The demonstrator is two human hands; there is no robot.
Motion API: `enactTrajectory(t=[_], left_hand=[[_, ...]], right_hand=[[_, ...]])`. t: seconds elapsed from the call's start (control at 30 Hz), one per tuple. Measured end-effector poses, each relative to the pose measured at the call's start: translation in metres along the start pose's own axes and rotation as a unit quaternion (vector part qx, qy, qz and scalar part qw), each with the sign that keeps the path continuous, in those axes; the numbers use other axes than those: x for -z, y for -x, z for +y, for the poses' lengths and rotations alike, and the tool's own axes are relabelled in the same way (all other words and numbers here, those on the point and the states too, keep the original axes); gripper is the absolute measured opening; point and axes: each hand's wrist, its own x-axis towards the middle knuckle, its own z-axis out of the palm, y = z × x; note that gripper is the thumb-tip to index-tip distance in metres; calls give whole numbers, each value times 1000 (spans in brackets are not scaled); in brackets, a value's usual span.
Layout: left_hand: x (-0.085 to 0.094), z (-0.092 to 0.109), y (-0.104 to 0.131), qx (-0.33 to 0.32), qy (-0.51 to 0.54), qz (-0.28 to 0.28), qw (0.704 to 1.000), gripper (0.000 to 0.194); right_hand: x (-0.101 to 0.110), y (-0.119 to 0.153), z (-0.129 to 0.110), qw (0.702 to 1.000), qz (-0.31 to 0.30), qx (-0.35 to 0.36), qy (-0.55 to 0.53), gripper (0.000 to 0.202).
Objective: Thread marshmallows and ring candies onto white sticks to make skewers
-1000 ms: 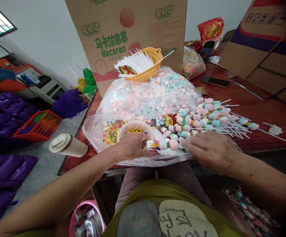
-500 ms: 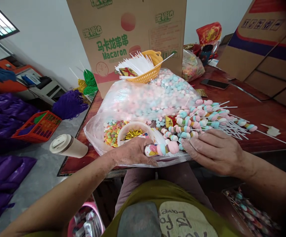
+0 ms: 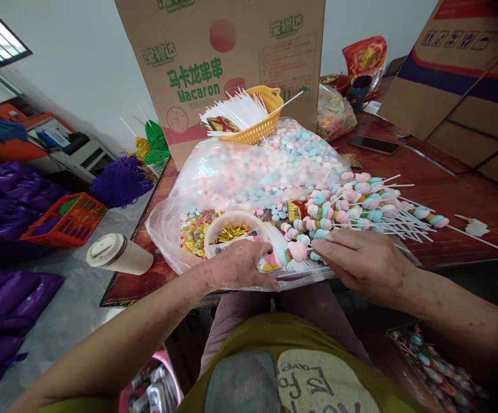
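Observation:
A skewer of pink, blue and white marshmallows (image 3: 298, 250) lies level between my two hands. My left hand (image 3: 238, 265) is closed around its left end, fingers over the last pieces. At the other end, my right hand (image 3: 361, 258) pinches the skewer's stick, which is mostly hidden by the fingers. Just beyond the right hand lies a pile of filled marshmallow skewers (image 3: 352, 201), white sticks pointing right. Past my left hand sit a white bowl (image 3: 209, 229) with gold twist ties and a heap of coloured ring candies (image 3: 195, 238).
A clear bag of loose marshmallows (image 3: 249, 172) fills the table's middle. Behind it are a yellow basket (image 3: 257, 135) of white sticks and a cardboard box (image 3: 240, 51). A lidded cup (image 3: 120, 253) stands at the left edge; a phone (image 3: 373, 145) lies at right.
My left hand has shifted slightly right with the skewer, covering more of its left end. My right hand has moved slightly left, nearer the pink marshmallow.

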Motion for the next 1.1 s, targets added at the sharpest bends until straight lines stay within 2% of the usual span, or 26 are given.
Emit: enactTrajectory(t=[0.13,0.23,0.33,0.4,0.47,0.53,0.6,0.73,0.83,0.97,1.1], left_hand=[[6,-5,-3,-15,62,-43,997,53],[8,-9,-5,-29,62,-43,997,45],[2,-7,-8,-20,-64,10,998,41],[-5,-4,-10,-7,-157,45,987,38],[-12,0,-12,8,-196,61,979,36],[-16,2,-13,14,-180,57,982,36],[-16,2,-14,0,-126,33,992,39],[1,-1,-12,-32,23,-80,996,53],[10,-2,-12,-23,55,-134,989,54],[2,5,-16,12,-27,-101,994,38],[-16,13,-24,-17,-78,-74,994,34]], right_hand=[[8,-3,5,992,-8,128,-8,18],[9,1,6,986,-33,161,-26,16],[-1,9,1,989,-48,136,-38,16],[-9,12,-4,993,-41,104,-46,18],[-16,13,-8,997,-33,59,-42,19],[-20,12,-11,999,-31,24,-31,20],[-20,9,-10,998,-42,31,-26,21],[-12,4,0,993,-72,84,-31,18],[-6,4,5,990,-107,71,-50,19],[-7,4,-3,984,-159,25,-74,19],[-20,3,-16,973,-209,3,-101,16]])
